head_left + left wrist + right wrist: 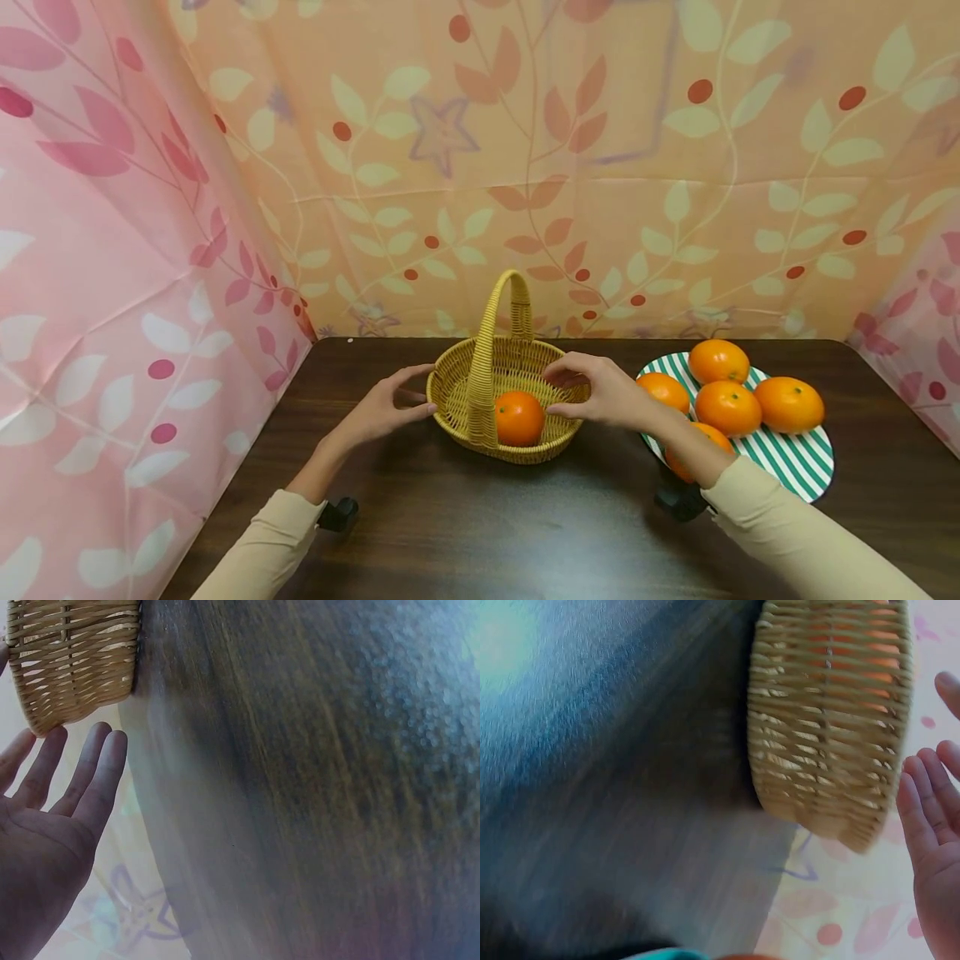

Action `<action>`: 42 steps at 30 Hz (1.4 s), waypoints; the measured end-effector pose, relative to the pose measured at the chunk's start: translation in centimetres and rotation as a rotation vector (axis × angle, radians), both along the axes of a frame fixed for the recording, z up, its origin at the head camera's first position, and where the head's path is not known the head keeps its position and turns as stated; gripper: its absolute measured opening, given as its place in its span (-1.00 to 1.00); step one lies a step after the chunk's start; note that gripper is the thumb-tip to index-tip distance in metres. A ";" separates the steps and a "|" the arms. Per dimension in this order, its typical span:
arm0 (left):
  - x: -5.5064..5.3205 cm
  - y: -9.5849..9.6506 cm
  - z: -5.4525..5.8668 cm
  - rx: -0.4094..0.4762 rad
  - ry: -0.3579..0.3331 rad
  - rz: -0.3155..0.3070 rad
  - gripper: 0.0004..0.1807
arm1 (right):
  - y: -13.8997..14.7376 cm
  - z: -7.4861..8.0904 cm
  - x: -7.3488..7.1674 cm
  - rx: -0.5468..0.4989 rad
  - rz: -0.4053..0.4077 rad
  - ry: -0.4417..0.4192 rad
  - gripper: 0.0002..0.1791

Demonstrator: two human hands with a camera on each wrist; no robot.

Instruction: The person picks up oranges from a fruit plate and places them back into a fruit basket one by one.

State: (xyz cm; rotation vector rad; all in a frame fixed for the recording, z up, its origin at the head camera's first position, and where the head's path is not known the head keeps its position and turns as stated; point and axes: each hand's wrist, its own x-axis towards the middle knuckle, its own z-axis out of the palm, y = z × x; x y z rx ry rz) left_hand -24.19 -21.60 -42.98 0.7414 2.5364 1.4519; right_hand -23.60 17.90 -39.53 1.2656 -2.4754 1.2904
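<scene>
A wicker basket [504, 398] stands on the dark desk [525, 525] with one orange [519, 417] inside. The left hand [386, 408] sits just left of its rim, the right hand [596, 390] at its right rim. Both grips are loose-fingered, holding nothing. A striped plate [795, 457] of oranges lies right of the basket.

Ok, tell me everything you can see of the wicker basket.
The wicker basket is a shallow oval of pale yellow woven strands with one upright arched handle across its middle. It stands upright on the dark wooden table, left of the striped plate. One orange lies inside. The left hand is at its left rim and the right hand at its right rim, fingers spread; actual contact is unclear.
</scene>
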 end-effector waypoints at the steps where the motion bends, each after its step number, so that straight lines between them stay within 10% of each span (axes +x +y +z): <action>1: 0.0 0.0 0.0 0.001 -0.003 0.000 -0.26 | 0.2 0.2 0.1 -0.014 -0.004 0.004 -0.53; 23: 0.0 0.1 0.1 0.008 0.000 -0.008 -0.27 | 8.7 3.1 3.3 0.025 -0.194 -0.032 -0.64; 42: 0.1 0.0 0.0 -0.006 0.005 -0.017 -0.26 | 14.9 2.7 6.0 0.027 -0.316 0.027 -0.51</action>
